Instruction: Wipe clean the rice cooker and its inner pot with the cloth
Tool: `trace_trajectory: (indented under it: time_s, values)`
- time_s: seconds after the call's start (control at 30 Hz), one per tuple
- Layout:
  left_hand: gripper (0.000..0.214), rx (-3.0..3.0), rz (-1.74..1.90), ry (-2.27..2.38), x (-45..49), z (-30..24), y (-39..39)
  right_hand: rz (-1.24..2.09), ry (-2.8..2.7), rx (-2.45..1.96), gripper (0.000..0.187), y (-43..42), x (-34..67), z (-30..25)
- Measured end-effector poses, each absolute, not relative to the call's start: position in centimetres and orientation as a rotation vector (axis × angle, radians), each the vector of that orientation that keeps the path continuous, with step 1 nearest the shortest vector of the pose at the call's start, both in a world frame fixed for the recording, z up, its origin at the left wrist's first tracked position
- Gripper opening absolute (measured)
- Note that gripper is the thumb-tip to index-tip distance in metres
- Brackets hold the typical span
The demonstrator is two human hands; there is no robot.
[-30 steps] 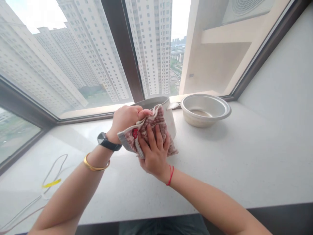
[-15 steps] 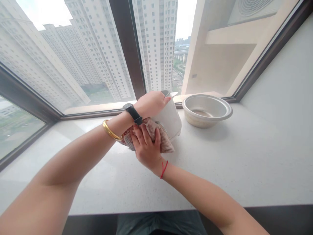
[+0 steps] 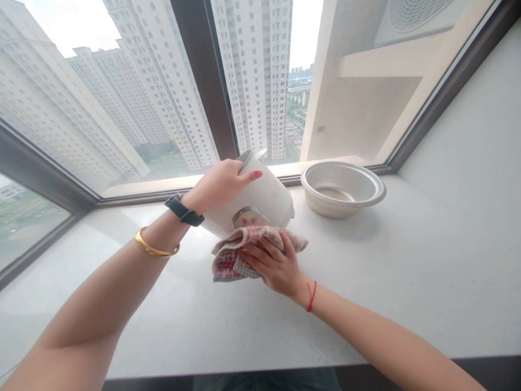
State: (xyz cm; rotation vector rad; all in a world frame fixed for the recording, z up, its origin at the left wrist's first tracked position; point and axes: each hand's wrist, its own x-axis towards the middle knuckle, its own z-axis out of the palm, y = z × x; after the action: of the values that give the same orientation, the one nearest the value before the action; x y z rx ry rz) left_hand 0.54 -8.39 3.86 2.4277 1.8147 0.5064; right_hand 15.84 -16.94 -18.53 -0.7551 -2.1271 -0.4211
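A white rice cooker body (image 3: 268, 195) leans tilted on the white sill, its control panel (image 3: 251, 217) facing me. My left hand (image 3: 222, 184) grips the cooker by its upper rim, the thumb lying along the outside. A crumpled red-and-beige towel (image 3: 232, 263) is bunched under my right hand (image 3: 280, 266), which presses it against the cooker's lower front, just below the panel. The towel hides the cooker's lower front, and my left hand covers part of its rim.
To the right of the cooker stands a round metal inner pot (image 3: 325, 206), close to the window frame (image 3: 386, 169). The white sill (image 3: 427, 271) runs to a front edge near me. A wall (image 3: 480, 136) rises on the right.
The cooker has been turned and tilted, so its panel now shows. My left hand has moved left with the rim. My right hand and the towel have shifted right and down.
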Motion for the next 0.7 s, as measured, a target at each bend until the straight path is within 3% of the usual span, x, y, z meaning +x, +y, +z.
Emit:
trace_trajectory:
  time_s: [0.13, 0.37, 0.53, 0.7]
  values:
    - [0.043, 2.396, 0.688, 1.815, -0.7, 2.9, -9.3, -0.318, -2.035, -0.783, 0.057, -16.2, 16.7, -15.9]
    - [0.044, 2.590, 0.665, 1.699, -1.3, 1.4, -11.4, 0.244, -1.604, -0.855, 0.047, -12.1, 16.9, -13.3]
    - [0.043, 2.698, 0.491, 1.747, 0.0, 1.3, -12.4, 0.756, -1.233, -1.111, 0.037, -8.5, 19.0, -12.5]
    - [0.043, 2.895, 0.165, 1.741, 1.9, 1.3, -12.9, 0.836, -1.381, -1.377, 0.037, -9.4, 22.1, -12.7]
